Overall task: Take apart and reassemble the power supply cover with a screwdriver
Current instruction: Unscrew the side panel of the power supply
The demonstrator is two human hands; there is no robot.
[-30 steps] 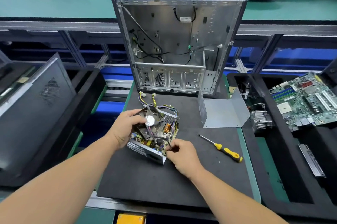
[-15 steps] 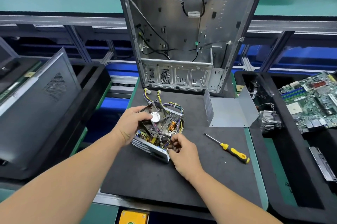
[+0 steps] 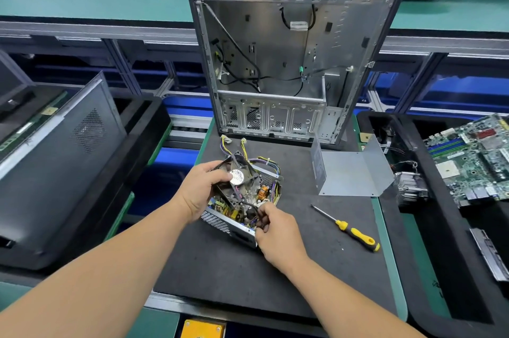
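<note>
An opened power supply (image 3: 242, 200) is held tilted on the dark mat (image 3: 220, 268) between both hands.

The fan (image 3: 238, 176) of the unit is gripped by the left hand (image 3: 199, 190), fingers curled over its frame and thumb by the round label. Dark wires at the near corner of the unit are pinched by the closed fingers of the right hand (image 3: 275, 230). The bent metal cover (image 3: 351, 172) is set down beyond and to the right of the right hand, and the yellow-handled screwdriver (image 3: 348, 229) lies just right of that hand, untouched.

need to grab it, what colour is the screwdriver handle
Yellow and black handle, clearest in the head view.
</note>
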